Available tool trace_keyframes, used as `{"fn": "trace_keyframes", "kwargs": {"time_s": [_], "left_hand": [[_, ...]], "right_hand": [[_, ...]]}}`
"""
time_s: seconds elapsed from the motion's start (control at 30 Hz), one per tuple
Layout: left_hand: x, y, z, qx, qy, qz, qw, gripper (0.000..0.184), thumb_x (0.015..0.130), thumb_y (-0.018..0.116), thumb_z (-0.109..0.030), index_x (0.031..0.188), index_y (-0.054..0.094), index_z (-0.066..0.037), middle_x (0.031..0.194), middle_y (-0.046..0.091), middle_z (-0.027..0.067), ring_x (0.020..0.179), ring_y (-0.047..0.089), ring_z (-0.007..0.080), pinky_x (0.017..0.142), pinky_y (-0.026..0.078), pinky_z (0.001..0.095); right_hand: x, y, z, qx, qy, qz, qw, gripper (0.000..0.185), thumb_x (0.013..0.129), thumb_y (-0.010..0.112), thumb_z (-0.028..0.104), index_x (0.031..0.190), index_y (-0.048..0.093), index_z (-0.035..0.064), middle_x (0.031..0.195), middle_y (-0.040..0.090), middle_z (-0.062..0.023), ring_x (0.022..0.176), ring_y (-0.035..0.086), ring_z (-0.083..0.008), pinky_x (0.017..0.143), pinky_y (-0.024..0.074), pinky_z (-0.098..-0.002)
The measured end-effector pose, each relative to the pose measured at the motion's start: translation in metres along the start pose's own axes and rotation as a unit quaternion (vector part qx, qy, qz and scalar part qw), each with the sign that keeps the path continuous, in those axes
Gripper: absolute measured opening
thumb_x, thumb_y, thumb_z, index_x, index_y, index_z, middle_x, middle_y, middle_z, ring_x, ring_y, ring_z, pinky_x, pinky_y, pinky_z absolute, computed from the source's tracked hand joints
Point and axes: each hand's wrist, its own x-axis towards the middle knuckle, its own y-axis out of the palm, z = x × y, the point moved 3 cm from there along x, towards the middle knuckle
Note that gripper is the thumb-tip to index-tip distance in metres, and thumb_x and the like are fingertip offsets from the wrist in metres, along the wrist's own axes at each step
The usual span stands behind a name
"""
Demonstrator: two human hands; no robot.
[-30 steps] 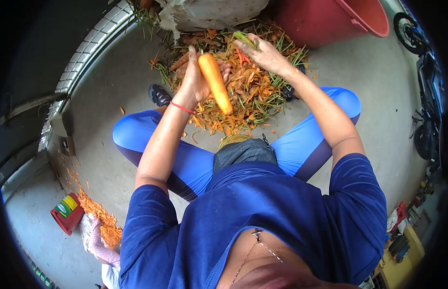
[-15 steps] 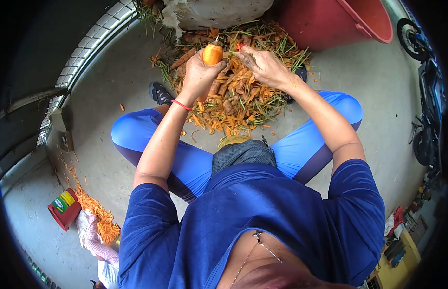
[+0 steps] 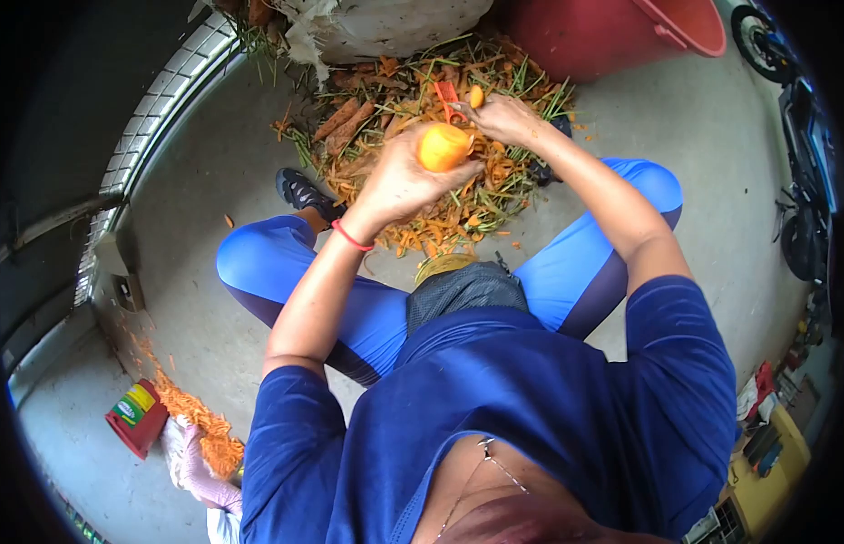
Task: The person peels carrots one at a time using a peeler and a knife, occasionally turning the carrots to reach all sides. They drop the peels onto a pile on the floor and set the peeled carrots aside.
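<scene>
My left hand (image 3: 399,181) is wrapped round a peeled carrot (image 3: 443,148), its bright orange end facing up. To its upper right, my right hand (image 3: 505,121) grips a red peeler (image 3: 447,98), apart from the carrot. A small orange piece (image 3: 476,96), seemingly a carrot end, shows beside the right fingers; whether they touch it I cannot tell. Beneath both hands spreads a heap of carrot peelings (image 3: 422,234) mixed with green stalks. Unpeeled, soil-brown carrots (image 3: 347,127) lie in the heap, left of my hands.
A large white sack (image 3: 395,27) stands behind the heap, with a red bucket (image 3: 594,36) to its right. At lower left are another red bucket (image 3: 138,419), a strip of orange shreds (image 3: 200,422) and another person's patterned sleeve (image 3: 204,476). A motorcycle (image 3: 807,172) stands far right.
My left hand has moved right and down toward me with the carrot. The right hand has shifted slightly right, and the peeler and the small orange piece now show clearly.
</scene>
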Motion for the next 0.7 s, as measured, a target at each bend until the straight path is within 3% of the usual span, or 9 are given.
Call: {"fn": "trace_keyframes", "kwargs": {"time_s": [0.13,0.17,0.2,0.33,0.37,0.43,0.5,0.6,0.7], "left_hand": [[0.018,-0.030,0.017,-0.188,0.000,-0.083,0.979,0.035,0.086,0.071,-0.031,0.103,0.054,-0.006,0.088,0.060,0.0022,0.081,0.058,0.0094,0.072,0.050,0.0278],[0.033,-0.032,0.029,-0.295,0.031,-0.081,0.952,0.037,0.090,0.065,-0.035,0.109,0.053,-0.005,0.096,0.061,0.0054,0.088,0.060,0.0128,0.079,0.051,0.0307],[0.044,-0.032,0.029,-0.392,0.022,-0.105,0.914,0.042,0.092,0.060,-0.037,0.116,0.049,-0.004,0.107,0.058,0.0085,0.100,0.057,0.0171,0.089,0.047,0.0341],[0.068,-0.034,0.019,-0.512,0.100,-0.050,0.852,0.053,0.097,0.051,-0.036,0.133,0.037,0.000,0.130,0.047,0.0120,0.124,0.045,0.0243,0.108,0.037,0.0402],[0.074,-0.034,0.017,-0.513,0.136,-0.022,0.847,0.051,0.098,0.051,-0.032,0.135,0.038,0.001,0.134,0.047,0.0123,0.123,0.047,0.0240,0.107,0.040,0.0392],[0.073,-0.036,-0.010,-0.387,0.104,-0.005,0.916,0.074,0.098,0.043,-0.048,0.148,0.019,0.001,0.155,0.020,0.0149,0.142,0.021,0.0267,0.117,0.016,0.0434],[0.082,-0.039,0.007,-0.371,0.078,-0.048,0.924,0.077,0.097,0.043,-0.050,0.149,0.017,0.001,0.155,0.020,0.0119,0.143,0.019,0.0288,0.118,0.015,0.0432],[0.086,-0.042,0.043,-0.343,0.032,-0.145,0.927,0.044,0.099,0.050,-0.025,0.134,0.044,0.001,0.135,0.047,0.0124,0.118,0.051,0.0223,0.100,0.046,0.0350],[0.083,-0.044,0.052,-0.358,-0.013,-0.175,0.917,0.037,0.100,0.049,-0.022,0.128,0.050,0.001,0.129,0.052,0.0118,0.116,0.054,0.0237,0.098,0.049,0.0351]], "right_hand": [[0.008,-0.027,0.036,0.365,0.095,-0.039,0.926,0.064,0.097,0.032,0.060,0.115,0.055,0.0029,0.077,0.062,-0.0085,0.063,0.054,-0.0141,0.052,0.0452,-0.0287],[0.001,-0.036,0.051,0.462,0.116,-0.004,0.879,0.067,0.094,0.037,0.064,0.116,0.056,0.0039,0.076,0.062,-0.0058,0.060,0.050,-0.0106,0.050,0.0423,-0.0257],[-0.006,-0.039,0.067,0.596,0.104,0.021,0.796,0.056,0.089,0.056,0.058,0.118,0.056,0.0091,0.087,0.063,0.0000,0.052,0.034,-0.0027,0.045,0.0259,-0.0188],[-0.001,-0.060,0.086,0.415,0.049,-0.094,0.904,0.045,0.081,0.073,0.047,0.105,0.063,0.0092,0.076,0.063,0.0049,0.059,0.050,-0.0012,0.047,0.0372,-0.0178],[-0.003,-0.069,0.081,0.430,0.064,-0.119,0.893,0.044,0.082,0.072,0.045,0.107,0.063,0.0101,0.078,0.067,0.0043,0.061,0.052,-0.0007,0.049,0.0396,-0.0181],[0.000,-0.089,0.060,0.483,0.028,-0.193,0.854,0.040,0.084,0.071,0.043,0.103,0.066,0.0088,0.085,0.070,0.0028,0.062,0.052,-0.0001,0.050,0.0411,-0.0182],[0.005,-0.122,0.022,0.527,0.009,-0.295,0.797,0.032,0.089,0.068,0.035,0.104,0.061,0.0080,0.070,0.059,0.0018,0.044,0.039,-0.0048,0.039,0.0300,-0.0204],[-0.017,-0.182,-0.016,0.594,-0.007,-0.399,0.698,0.029,0.089,0.067,0.035,0.100,0.063,0.0087,0.080,0.064,0.0001,0.044,0.036,-0.0012,0.038,0.0282,-0.0164],[-0.024,-0.226,-0.083,0.577,0.029,-0.469,0.668,0.029,0.090,0.065,0.037,0.095,0.062,0.0089,0.080,0.064,-0.0010,0.043,0.034,-0.0017,0.038,0.0289,-0.0165]]}}
